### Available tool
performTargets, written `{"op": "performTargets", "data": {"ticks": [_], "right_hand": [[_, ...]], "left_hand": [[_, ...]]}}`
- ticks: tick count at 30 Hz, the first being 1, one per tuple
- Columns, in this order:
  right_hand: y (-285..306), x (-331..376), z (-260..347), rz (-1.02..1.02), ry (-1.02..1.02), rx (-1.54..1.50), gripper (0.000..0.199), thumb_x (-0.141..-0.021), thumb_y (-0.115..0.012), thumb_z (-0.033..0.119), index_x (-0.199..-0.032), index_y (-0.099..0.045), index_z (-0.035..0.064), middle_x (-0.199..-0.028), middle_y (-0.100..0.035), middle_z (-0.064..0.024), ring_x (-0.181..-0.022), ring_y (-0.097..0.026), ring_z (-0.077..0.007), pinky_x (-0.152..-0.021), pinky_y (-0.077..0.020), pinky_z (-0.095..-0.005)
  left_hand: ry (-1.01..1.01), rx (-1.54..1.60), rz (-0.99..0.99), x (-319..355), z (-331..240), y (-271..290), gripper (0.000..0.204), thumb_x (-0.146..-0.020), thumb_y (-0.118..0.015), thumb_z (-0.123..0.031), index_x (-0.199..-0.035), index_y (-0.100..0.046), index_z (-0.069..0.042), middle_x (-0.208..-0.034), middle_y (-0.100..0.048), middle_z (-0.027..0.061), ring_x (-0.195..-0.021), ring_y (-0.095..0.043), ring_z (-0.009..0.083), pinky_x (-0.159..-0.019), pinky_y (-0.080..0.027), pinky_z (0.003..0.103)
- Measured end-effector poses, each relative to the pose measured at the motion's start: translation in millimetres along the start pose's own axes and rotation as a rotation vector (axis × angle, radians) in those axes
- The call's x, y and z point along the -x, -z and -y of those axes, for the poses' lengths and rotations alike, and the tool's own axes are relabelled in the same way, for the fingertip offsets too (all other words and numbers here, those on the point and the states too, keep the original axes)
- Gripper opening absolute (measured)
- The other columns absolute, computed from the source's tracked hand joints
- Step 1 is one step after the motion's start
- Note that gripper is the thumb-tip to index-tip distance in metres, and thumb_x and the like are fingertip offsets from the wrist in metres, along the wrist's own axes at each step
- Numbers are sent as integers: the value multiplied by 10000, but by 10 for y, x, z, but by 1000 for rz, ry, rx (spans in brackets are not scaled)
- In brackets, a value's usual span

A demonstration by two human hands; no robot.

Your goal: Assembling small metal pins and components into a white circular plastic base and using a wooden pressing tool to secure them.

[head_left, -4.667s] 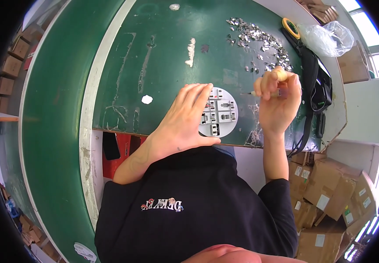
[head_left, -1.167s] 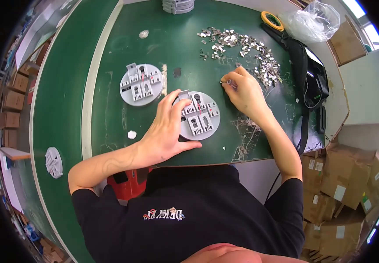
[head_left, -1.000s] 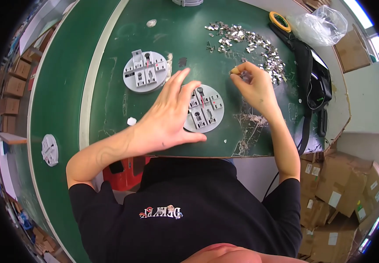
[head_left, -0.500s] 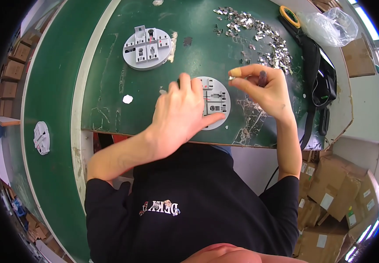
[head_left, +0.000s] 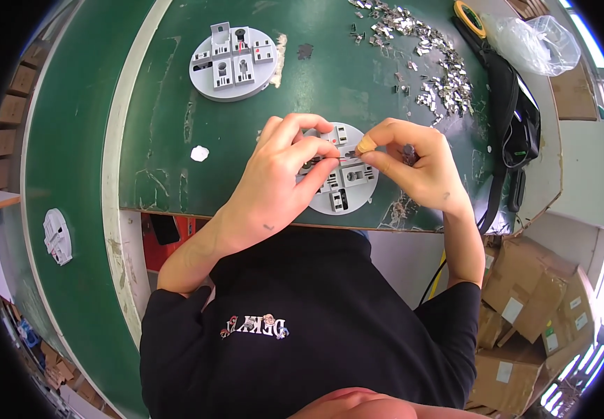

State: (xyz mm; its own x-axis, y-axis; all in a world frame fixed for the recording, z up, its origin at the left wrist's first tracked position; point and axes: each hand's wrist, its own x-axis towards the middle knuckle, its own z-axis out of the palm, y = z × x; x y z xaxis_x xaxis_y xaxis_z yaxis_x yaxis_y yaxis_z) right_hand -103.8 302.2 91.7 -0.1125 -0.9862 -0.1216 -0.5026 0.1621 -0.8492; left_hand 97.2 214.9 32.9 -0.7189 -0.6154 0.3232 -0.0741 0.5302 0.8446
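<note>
A round light-grey plastic base [head_left: 354, 198] with raised slotted blocks lies near the table's front edge, partly covered by my hands. My left hand [head_left: 284, 171] reaches over its left side, thumb and index fingertip pinched together; a thin red strand shows at the tips, but what they grip is too small to make out. From the right, my right hand [head_left: 417, 157] pinches a small metal clip at the base's blocks, the clip mostly hidden by the fingertips. A yellow cover [head_left: 365, 144] wraps its index fingertip. A dark-handled tool [head_left: 409, 154] is tucked inside that hand.
Another grey base [head_left: 235, 87] with similar blocks stands at the back left. Loose metal clips [head_left: 448, 84] are strewn at the back right, near a black bag [head_left: 518, 126], a yellow tape roll [head_left: 469, 19] and a clear plastic bag [head_left: 536, 43]. Cardboard boxes [head_left: 529, 286] sit right of me.
My right hand has brought the clip left and down onto the base. My left hand's fingers have closed into a pinch over it. More of the base's lower part shows.
</note>
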Motion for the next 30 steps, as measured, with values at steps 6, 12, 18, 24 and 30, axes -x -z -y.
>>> {"op": "performTargets", "data": {"ticks": [6,12,18,24,30], "right_hand": [[-8,-105,-18,36,105,-39,101,-819,-694,-39,-898,-712,20,-826,-673,3,-606,-430,-62,-564,-345,-196],[2,-165,-17,70,96,-6,106,-815,-684,-38,-900,-711,20,-798,-665,1,-582,-420,-76,-542,-353,-207],[-25,-163,7,56,79,67,89,-825,-682,-36,-898,-698,12,-785,-653,-4,-583,-434,-78,-537,-361,-214],[-156,-112,17,-33,236,192,69,-830,-662,-42,-882,-653,2,-787,-623,-27,-559,-456,-112,-512,-388,-240],[-226,-53,88,-28,341,435,135,-814,-690,-70,-902,-625,9,-883,-631,-59,-591,-496,-152,-539,-427,-257]], "left_hand": [[36,75,22,-29,-11,26,97,-862,-687,-1,-951,-695,-38,-1240,-585,59,-916,-470,171,-769,-432,267],[17,72,13,-42,-10,32,97,-866,-682,2,-950,-693,-43,-1243,-583,59,-904,-464,172,-771,-428,272],[3,67,-3,-32,8,28,101,-863,-679,6,-950,-689,-43,-1235,-588,60,-905,-462,170,-779,-424,275],[9,53,-55,20,-8,49,121,-844,-690,24,-950,-681,-32,-1210,-601,58,-898,-482,169,-757,-427,273],[-52,-14,-159,70,11,13,155,-818,-707,45,-954,-676,-22,-1186,-612,64,-878,-510,169,-725,-434,267]]}}
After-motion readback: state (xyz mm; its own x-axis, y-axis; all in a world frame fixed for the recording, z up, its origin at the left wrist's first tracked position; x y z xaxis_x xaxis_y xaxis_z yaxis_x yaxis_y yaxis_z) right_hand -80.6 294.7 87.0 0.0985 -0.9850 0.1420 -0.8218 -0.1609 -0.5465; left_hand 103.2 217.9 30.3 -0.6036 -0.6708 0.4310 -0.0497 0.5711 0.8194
